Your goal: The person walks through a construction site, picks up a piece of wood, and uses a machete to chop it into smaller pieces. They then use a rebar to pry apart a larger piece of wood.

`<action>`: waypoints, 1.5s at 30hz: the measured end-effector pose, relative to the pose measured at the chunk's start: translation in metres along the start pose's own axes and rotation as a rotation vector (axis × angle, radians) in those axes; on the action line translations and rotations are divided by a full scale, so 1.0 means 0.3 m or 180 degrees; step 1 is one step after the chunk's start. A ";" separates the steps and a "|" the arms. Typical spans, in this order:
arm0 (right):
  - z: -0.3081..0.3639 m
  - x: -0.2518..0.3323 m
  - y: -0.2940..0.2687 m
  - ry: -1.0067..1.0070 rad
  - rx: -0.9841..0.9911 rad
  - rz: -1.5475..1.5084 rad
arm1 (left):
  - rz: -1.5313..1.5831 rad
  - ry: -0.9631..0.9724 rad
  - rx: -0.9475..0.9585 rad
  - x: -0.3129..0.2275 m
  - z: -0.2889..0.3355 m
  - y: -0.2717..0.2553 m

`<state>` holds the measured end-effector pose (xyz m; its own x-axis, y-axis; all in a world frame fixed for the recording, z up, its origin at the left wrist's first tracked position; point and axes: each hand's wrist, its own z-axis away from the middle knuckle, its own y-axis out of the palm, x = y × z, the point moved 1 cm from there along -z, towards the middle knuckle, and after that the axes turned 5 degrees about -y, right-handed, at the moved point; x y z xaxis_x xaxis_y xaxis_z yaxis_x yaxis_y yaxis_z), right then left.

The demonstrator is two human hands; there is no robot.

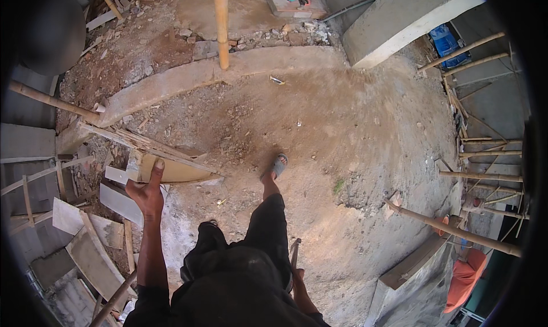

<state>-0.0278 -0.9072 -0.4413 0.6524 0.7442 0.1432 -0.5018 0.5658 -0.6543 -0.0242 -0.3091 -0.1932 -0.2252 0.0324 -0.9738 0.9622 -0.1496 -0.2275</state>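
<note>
My left hand (145,194) is raised in front of me on the left, above a tan board (174,170) that lies among scrap wood. Its thumb stands apart from the other fingers, which are partly hidden, and nothing shows in its grip. Low beside my right thigh, my right hand (298,274) is closed round a narrow brown stick-like tool (294,251). The tool's upper end is bent or hooked; its lower part is hidden, so its exact kind is unclear. A grey sandal (279,166) is on my right foot, set forward on the dirt.
A low concrete ledge (171,76) curves across the far side, with a bamboo post (221,27) upright at it. Broken boards (94,241) pile up at left. A bamboo pole (451,228) juts in from the right, near a concrete block (411,270) and orange cloth (465,278).
</note>
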 end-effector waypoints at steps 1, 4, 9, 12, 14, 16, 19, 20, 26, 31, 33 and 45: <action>-0.140 0.066 -0.022 -0.0194 -0.0053 0.0255 | -0.0003 0.0002 -0.0066 -0.022 -0.031 0.104; -0.280 0.459 -0.208 0.0202 0.0358 0.0116 | -0.0264 -0.0132 -0.0232 -0.126 -0.110 0.425; -0.649 1.132 -0.572 -0.0539 0.0509 -0.0533 | 0.0115 -0.0172 -0.0254 -0.282 -0.247 0.889; -0.875 1.554 -0.738 -0.1129 0.0085 -0.0079 | 0.0103 -0.0260 -0.0416 -0.348 -0.336 1.147; -0.976 1.819 -0.812 -0.1339 -0.0059 -0.0175 | -0.0073 -0.0344 -0.0254 -0.405 -0.395 1.305; -1.015 2.082 -0.842 -0.1266 0.0059 -0.0656 | 0.0118 -0.0472 0.0008 -0.469 -0.445 1.504; -1.013 2.353 -0.850 -0.0997 0.0134 -0.1191 | 0.0368 -0.0572 0.0222 -0.500 -0.545 1.781; -1.031 2.425 -0.839 -0.0978 0.0123 -0.1172 | 0.0476 -0.0588 0.0228 -0.499 -0.590 1.874; -1.077 2.610 -0.784 -0.1163 -0.0053 -0.0816 | 0.0800 -0.0537 0.0433 -0.568 -0.975 2.295; -1.056 2.728 -0.755 -0.0997 0.0074 -0.0664 | 0.0226 0.0079 0.0036 -0.522 -1.392 2.467; -1.067 2.801 -0.750 -0.0869 0.0156 -0.0638 | -0.0408 0.0607 -0.0177 -0.490 -1.558 2.503; -1.616 3.634 -0.707 -0.1224 0.0444 0.0730 | 0.0284 -0.0674 -0.0685 -0.518 -2.292 2.841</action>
<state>1.0653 -0.3879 -0.5063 0.2712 0.9182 0.2886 -0.6972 0.3941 -0.5989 0.9360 0.2380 -0.2376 -0.1434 -0.1813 -0.9729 0.9849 0.0707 -0.1583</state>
